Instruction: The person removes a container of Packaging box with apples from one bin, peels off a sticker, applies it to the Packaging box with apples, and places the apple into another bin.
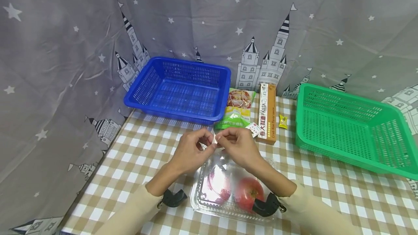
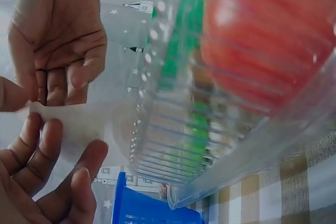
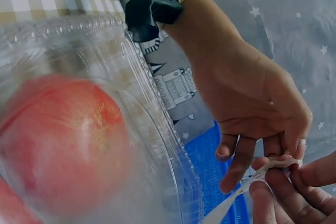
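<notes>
Fingertip to fingertip, my left hand (image 1: 191, 151) and right hand (image 1: 241, 148) pinch a thin whitish strip (image 1: 214, 139) above the far edge of a clear plastic clamshell box (image 1: 198, 203). In the left wrist view the strip (image 2: 79, 127) hangs wide and half see-through, running toward the box. Its far end cannot be made out. A red apple (image 1: 249, 193) and a second red fruit (image 1: 217, 188), blurred by glare, lie inside the box. The right wrist view shows the strip (image 3: 226, 205) narrow and creased between the fingertips.
A blue basket (image 1: 186, 116) stands at the back left, a green basket (image 1: 346, 157) at the right. Between them lie a food packet (image 1: 240, 110), a pasta box (image 1: 267, 115), a small yellow sachet (image 1: 283, 122) and a white printed card (image 1: 254, 129). A grey curtain (image 1: 209, 10) hangs behind.
</notes>
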Motion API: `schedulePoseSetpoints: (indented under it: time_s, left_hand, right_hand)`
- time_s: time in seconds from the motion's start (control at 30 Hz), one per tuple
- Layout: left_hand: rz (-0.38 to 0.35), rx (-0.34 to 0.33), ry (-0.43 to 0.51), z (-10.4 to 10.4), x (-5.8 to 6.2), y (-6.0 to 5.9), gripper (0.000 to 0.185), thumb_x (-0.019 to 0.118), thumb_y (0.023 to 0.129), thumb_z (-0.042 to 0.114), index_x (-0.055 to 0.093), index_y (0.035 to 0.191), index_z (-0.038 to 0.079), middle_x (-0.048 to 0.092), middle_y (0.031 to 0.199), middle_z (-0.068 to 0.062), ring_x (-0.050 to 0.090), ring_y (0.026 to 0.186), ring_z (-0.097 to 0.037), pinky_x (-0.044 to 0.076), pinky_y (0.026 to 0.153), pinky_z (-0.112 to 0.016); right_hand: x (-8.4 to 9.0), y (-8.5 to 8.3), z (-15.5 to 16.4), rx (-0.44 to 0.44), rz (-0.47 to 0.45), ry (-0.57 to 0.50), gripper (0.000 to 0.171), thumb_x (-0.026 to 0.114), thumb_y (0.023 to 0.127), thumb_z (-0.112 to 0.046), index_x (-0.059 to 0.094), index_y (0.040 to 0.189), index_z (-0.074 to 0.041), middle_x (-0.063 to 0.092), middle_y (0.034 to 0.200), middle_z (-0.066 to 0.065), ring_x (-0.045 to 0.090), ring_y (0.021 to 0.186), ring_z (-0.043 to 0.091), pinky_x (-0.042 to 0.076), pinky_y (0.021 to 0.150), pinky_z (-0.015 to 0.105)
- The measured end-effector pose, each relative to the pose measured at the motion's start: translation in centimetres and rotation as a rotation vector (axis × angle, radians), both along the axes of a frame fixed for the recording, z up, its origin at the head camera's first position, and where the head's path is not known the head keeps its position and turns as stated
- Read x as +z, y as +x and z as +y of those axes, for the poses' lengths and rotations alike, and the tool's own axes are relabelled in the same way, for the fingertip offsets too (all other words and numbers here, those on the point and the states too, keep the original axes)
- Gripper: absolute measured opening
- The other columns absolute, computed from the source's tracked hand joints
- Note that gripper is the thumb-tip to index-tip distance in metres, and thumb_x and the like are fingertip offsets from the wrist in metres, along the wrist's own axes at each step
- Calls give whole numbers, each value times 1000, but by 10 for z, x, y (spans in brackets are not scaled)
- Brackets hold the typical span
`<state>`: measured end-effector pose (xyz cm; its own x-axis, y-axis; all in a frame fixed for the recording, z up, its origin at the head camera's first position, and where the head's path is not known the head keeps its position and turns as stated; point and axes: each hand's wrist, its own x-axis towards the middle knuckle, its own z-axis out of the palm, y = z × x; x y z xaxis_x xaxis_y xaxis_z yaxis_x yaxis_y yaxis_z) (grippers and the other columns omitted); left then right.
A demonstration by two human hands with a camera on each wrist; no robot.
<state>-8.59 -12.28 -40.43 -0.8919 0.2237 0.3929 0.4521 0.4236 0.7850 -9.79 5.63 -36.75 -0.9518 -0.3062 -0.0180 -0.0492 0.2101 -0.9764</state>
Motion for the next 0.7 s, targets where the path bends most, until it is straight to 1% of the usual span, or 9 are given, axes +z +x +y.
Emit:
schedulePoseSetpoints:
  time_s: [0.1, 0.2, 0.33, 0.4, 0.43, 0.47, 0.53, 0.6, 0.7]
  left_hand:
    - [6, -20, 7, 0, 0, 0, 8, 67, 81, 9, 62, 80, 14, 62, 73, 9, 60, 67, -7, 50, 53, -28]
    - [-54, -91, 86, -1, 1, 0, 7, 64, 86, 7, 64, 81, 11, 62, 75, 7, 58, 68, -9, 50, 55, -28]
    - [-190, -226, 342, -5, 1, -3, 9, 57, 90, 0, 60, 81, 0, 58, 77, -8, 54, 71, -16, 49, 61, -29]
    - [-258, -257, 473, -8, 0, -5, 11, 52, 90, -1, 55, 80, -3, 54, 78, -11, 53, 72, -18, 50, 63, -30]
    - [-289, -255, 529, -11, -1, -6, 11, 51, 90, -2, 53, 79, -3, 52, 78, -12, 53, 73, -19, 51, 65, -31]
    - [-321, -235, 565, -13, -3, -7, 11, 49, 89, -2, 51, 78, -2, 51, 79, -11, 54, 74, -18, 52, 65, -31]
    - [-396, -173, 621, -17, -8, -10, 13, 48, 89, -2, 49, 77, 1, 50, 80, -7, 57, 76, -16, 52, 67, -32]
    - [-459, -90, 624, -22, -14, -12, 14, 47, 90, -2, 48, 76, 2, 54, 81, -4, 61, 77, -14, 51, 66, -31]
    - [-517, 33, 581, -29, -26, -15, 16, 48, 90, -3, 47, 74, -1, 63, 80, -4, 67, 77, -18, 48, 64, -30]
  right_hand:
    - [0, 1, -1, 6, -13, -16, 8, 62, 92, 0, 69, 93, 4, 72, 86, 13, 71, 79, 24, 58, 67, 43]
    - [-2, 1, 0, 3, -6, -23, 9, 62, 93, -2, 69, 94, 4, 72, 85, 12, 71, 79, 25, 58, 68, 41]
    - [-4, 0, 6, -28, 7, -75, 10, 61, 95, -2, 67, 95, 5, 71, 85, 14, 70, 77, 27, 58, 66, 41]
    - [-5, 0, 11, -63, 9, -133, 10, 59, 95, 0, 66, 95, 8, 70, 84, 16, 70, 75, 27, 58, 66, 41]
    - [-5, 0, 14, -88, 12, -169, 10, 59, 95, 1, 65, 95, 9, 70, 84, 18, 71, 74, 27, 58, 66, 40]
    - [-5, 0, 18, -114, 15, -209, 10, 59, 94, 3, 65, 95, 10, 70, 83, 19, 71, 72, 28, 58, 67, 40]
    - [-4, 0, 26, -174, 32, -286, 9, 59, 93, 6, 64, 94, 13, 70, 80, 20, 71, 68, 27, 58, 65, 39]
    - [-4, -1, 35, -231, 58, -349, 8, 60, 91, 9, 64, 94, 15, 70, 77, 19, 70, 63, 26, 58, 63, 38]
    - [-5, -2, 48, -288, 103, -423, 10, 62, 88, 12, 62, 95, 19, 70, 75, 16, 68, 58, 23, 58, 59, 35]
